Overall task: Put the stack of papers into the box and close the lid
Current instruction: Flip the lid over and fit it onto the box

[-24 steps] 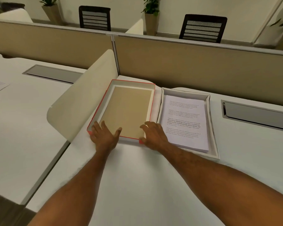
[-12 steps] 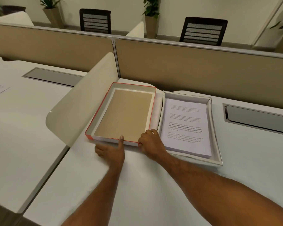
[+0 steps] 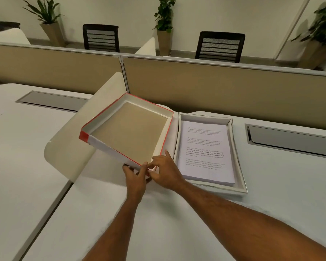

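White desk, both hands pinching tilted lid corner, seemingly, papers in box beside

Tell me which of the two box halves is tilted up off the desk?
The red-edged lid, left of the white box holding the stack of papers. Both hands lift its near corner, while the white box lies flat.

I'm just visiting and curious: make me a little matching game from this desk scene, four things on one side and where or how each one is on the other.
Things:
1. lid
2. stack of papers
3. left hand
4. right hand

States:
A. lying inside the white box
B. tilted up, brown inside showing
C. under the lid's near corner, thumb on its edge
D. fingers at the lid's near corner, beside the box

Pairs: 1-B, 2-A, 3-C, 4-D
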`<state>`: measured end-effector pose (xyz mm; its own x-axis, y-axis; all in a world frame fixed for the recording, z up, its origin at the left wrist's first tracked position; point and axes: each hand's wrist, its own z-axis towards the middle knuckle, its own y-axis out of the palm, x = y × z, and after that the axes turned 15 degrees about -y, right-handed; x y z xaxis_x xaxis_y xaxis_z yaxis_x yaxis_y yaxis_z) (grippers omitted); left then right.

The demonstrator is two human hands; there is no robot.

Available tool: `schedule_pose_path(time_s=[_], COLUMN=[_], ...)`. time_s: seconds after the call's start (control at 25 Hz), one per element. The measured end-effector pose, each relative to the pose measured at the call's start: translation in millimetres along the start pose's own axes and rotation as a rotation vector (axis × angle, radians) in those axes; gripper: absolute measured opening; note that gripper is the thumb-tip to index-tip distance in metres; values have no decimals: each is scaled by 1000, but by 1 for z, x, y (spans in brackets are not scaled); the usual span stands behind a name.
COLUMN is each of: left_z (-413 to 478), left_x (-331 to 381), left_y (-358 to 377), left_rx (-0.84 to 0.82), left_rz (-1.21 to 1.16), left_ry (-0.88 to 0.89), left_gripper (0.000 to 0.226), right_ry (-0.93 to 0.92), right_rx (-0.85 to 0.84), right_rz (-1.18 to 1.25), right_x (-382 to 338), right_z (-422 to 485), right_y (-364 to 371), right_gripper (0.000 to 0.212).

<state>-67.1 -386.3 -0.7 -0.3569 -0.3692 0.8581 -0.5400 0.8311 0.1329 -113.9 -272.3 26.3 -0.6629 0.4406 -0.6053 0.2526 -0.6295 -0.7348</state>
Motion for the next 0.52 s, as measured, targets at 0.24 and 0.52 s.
schedule_pose_path(time_s=[0.24, 0.52], left_z=[4, -8], left_x=[1, -2], left_y=[-21, -21], left_rx=[27, 71], left_rz=[241, 457], left_ry=[140, 307], left_gripper=[77, 64], right_ry=[119, 451], right_rx=[272, 428], right_rz=[300, 882], right_x=[-7, -27], right_z=[34, 78], right_y=[-67, -145], right_gripper=[37, 74])
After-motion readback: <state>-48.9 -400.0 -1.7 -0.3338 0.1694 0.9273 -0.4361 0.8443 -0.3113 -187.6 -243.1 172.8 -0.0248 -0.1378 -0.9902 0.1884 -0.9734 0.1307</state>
